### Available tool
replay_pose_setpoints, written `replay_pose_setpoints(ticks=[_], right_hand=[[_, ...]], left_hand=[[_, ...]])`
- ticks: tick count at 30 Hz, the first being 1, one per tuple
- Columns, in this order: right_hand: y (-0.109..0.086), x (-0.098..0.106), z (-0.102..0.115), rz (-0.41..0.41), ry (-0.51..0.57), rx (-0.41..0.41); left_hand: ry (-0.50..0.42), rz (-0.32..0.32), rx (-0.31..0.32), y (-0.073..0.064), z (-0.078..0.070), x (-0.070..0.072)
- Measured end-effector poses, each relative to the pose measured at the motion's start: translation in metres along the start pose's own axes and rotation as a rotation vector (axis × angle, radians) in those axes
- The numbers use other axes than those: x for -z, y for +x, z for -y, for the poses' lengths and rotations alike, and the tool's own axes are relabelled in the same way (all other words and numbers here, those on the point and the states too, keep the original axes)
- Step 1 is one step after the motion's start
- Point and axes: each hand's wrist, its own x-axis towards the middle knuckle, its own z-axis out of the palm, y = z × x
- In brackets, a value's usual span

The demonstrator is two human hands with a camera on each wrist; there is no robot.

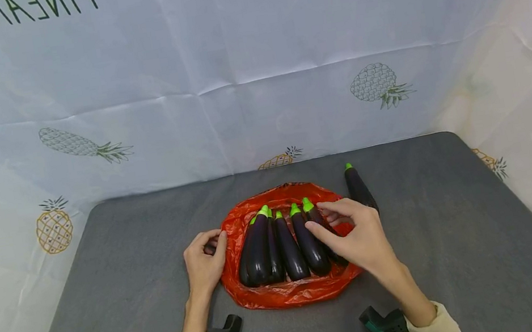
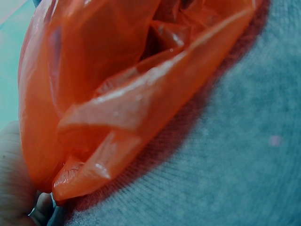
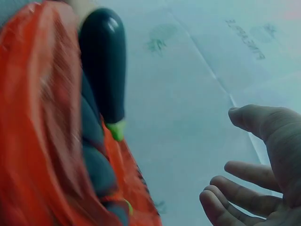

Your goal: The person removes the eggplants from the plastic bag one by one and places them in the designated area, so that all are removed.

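Note:
A red plastic bag lies spread with its mouth up, rim folded outward, and several dark eggplants rest side by side in it, green stem ends away from me. My left hand pinches the bag's left rim; in the left wrist view, its thumb is against the bag's edge. Over the bag's right side hovers my right hand, thumb and fingers apart. The right wrist view shows that hand holding nothing, with one eggplant raised above the others.
Another eggplant lies on the grey table behind the right hand, outside the bag. A pale curtain with pineapple prints hangs along the table's back edge. Each wrist carries a dark camera mount.

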Motion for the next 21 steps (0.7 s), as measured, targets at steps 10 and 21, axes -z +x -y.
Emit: replay_pose_setpoints(ticks=[10, 21], right_hand=[[-0.008, -0.017, 0.009, 0.079, 0.063, -0.018], [-0.01, -0.028, 0.016, 0.093, 0.064, 0.019]], left_hand=[[0.002, 0.004, 0.011, 0.0, 0.0, -0.001], [0.003, 0.001, 0.006, 0.0, 0.0, 0.0]])
